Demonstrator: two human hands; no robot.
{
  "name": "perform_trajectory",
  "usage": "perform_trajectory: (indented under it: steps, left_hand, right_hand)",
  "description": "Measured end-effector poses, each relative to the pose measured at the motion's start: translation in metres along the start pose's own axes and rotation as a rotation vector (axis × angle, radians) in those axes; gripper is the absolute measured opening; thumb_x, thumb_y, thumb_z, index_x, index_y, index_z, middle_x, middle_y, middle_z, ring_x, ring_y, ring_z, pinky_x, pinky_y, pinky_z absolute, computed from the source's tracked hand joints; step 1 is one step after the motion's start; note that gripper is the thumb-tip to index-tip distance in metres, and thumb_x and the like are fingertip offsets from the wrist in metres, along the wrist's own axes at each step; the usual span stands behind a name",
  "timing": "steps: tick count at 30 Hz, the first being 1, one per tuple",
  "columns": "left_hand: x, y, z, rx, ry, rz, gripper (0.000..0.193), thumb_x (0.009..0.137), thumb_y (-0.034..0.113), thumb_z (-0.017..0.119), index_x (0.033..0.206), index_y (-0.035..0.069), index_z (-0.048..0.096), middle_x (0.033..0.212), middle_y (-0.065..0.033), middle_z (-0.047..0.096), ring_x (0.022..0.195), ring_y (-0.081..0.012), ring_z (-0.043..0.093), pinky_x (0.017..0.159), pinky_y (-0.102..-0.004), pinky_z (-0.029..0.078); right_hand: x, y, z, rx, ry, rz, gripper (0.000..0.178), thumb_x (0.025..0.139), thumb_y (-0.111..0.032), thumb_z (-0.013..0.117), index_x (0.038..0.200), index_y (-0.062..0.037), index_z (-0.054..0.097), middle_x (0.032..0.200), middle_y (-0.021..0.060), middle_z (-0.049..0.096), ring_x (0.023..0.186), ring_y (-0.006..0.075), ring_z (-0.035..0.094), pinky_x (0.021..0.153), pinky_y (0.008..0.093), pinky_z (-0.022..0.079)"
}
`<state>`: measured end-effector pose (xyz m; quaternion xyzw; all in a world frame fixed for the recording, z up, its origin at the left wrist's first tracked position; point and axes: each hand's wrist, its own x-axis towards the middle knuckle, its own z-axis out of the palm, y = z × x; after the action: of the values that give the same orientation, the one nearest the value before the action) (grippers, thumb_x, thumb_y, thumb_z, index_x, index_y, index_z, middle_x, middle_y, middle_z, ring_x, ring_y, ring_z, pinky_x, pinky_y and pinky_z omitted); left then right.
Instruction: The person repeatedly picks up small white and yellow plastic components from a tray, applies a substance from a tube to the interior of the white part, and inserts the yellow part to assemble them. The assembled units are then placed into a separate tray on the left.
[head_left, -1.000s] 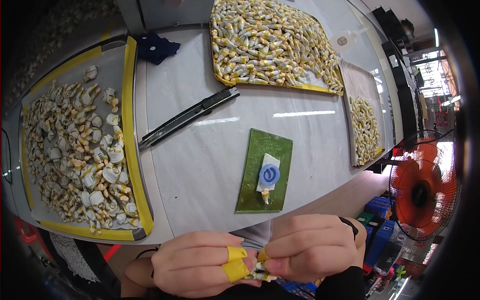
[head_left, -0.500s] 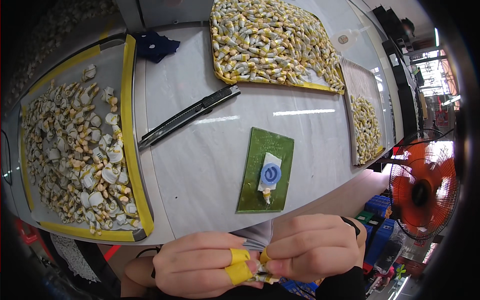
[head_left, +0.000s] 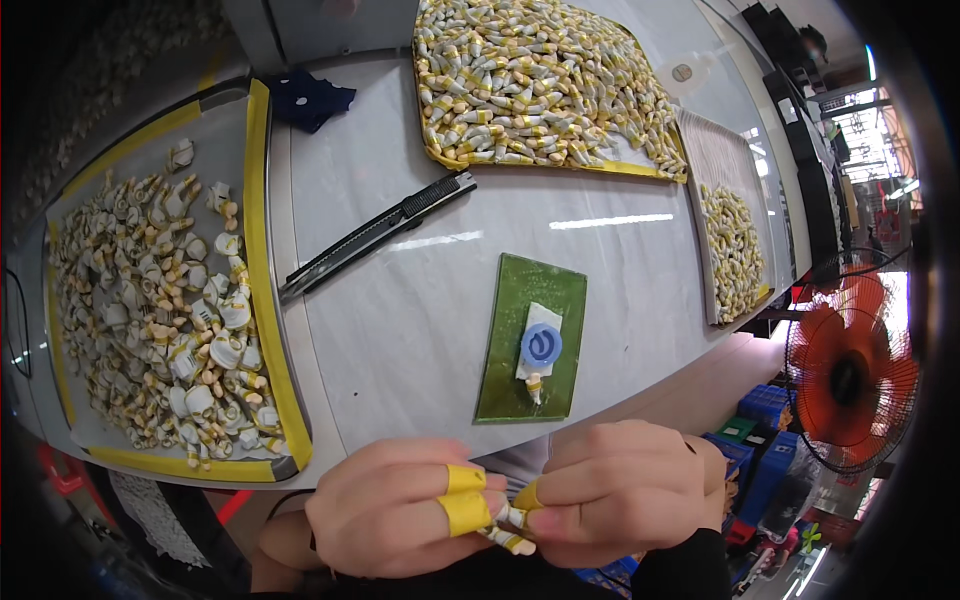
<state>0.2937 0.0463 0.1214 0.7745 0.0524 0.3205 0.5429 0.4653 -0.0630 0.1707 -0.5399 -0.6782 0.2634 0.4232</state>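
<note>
Both hands meet low in the middle, over my lap. My left hand (head_left: 395,510) is closed, with yellow tape round two fingers, and pinches a small white piece with yellow bands and a peach tip (head_left: 510,540). Facing it, my right hand (head_left: 625,490), which also has yellow tape on a finger, is closed at the same spot, pinching a small white and yellow bit (head_left: 513,515). Fingers partly hide where these parts meet. Ahead lies a green board (head_left: 503,385) carrying a white pad, a round blue piece (head_left: 541,345) and another small banded piece (head_left: 534,386).
A yellow-edged tray (head_left: 290,410) of loose white pieces stands left. At the back, a tray (head_left: 640,174) is heaped with banded pieces; a smaller tray (head_left: 715,150) holds more at right. A black utility knife (head_left: 380,232), dark cloth (head_left: 308,100) and orange fan (head_left: 850,368) are around.
The small banded piece between my fingers has tilted, its peach tip now pointing down and right. My hands have shifted only slightly. The view has moved a little.
</note>
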Motion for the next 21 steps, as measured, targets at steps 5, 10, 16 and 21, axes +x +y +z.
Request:
perform_trajectory:
  steps: [5,10,16,21]
  left_hand:
    - [-0.019,0.0,0.006,-0.785,0.037,-0.509,0.03,0.069,0.005,0.077,0.093,-0.004,0.062,0.088,-0.0176,0.065,0.078,-0.0224,0.064,0.066,-0.0311,0.052]
    - [-0.018,-0.001,0.009,-1.131,0.005,-0.542,0.024,0.077,-0.005,0.068,0.1,-0.007,0.061,0.089,-0.011,0.066,0.084,-0.0138,0.063,0.078,-0.026,0.049]
    - [-0.017,0.002,0.006,-1.145,-0.062,-0.611,0.018,0.077,-0.003,0.069,0.094,-0.006,0.061,0.088,-0.0109,0.066,0.084,-0.0122,0.062,0.076,-0.0244,0.048]
    - [-0.02,0.004,0.01,-1.055,-0.063,-0.648,0.015,0.077,0.0,0.071,0.087,-0.004,0.062,0.084,-0.0079,0.067,0.078,-0.0081,0.06,0.07,-0.0214,0.047]
  right_hand:
    - [0.008,0.007,-0.005,0.218,0.059,0.087,0.015,0.066,-0.01,0.079,0.076,-0.0077,0.069,0.071,0.0031,0.058,0.059,0.0168,0.054,0.051,0.0275,0.042]
    - [0.014,0.02,-0.006,0.416,-0.143,0.063,0.015,0.075,-0.004,0.071,0.089,-0.0037,0.066,0.085,0.0081,0.05,0.068,0.0184,0.05,0.058,0.0271,0.039]
    - [0.015,0.019,-0.001,0.423,-0.196,0.1,0.013,0.074,-0.012,0.075,0.083,-0.0066,0.068,0.079,0.0037,0.051,0.067,0.0173,0.05,0.056,0.027,0.037]
    - [0.014,0.016,-0.003,0.382,-0.24,0.083,0.012,0.076,-0.011,0.073,0.084,-0.0049,0.066,0.077,0.0031,0.052,0.066,0.0186,0.051,0.056,0.0286,0.038]
